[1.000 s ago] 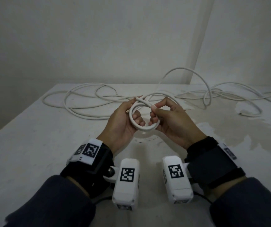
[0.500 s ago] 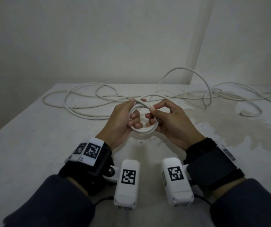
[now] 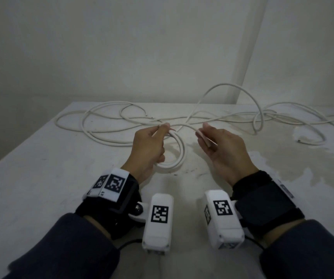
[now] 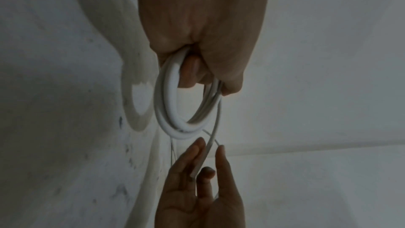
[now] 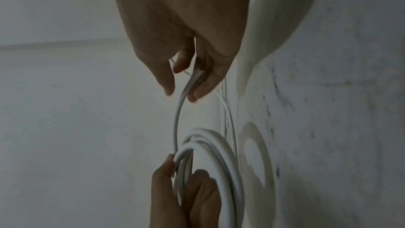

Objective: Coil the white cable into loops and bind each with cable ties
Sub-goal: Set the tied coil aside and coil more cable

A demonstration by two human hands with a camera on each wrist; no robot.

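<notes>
White round plastic cable [image 3: 174,150]: coil now gripped by left hand [image 3: 149,148] alone; right hand [image 3: 220,146], withdrawn toward 3 o'clock, pinches the feed. Unbound.

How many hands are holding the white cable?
2. The left hand grips the coiled loops; the right hand holds the cable strand leading off the coil.

Coil [image 3: 179,152] between hands, loose cable [image 3: 109,125] behind (on table [image 3: 31,168])

white cable [image 3: 180,150] on a whitish table [image 3: 41,168] with grey-brown stains; dark blue sleeves [image 3: 71,248]; black wristbands [image 3: 263,202] with black-and-white square markers [image 3: 114,183].
</notes>
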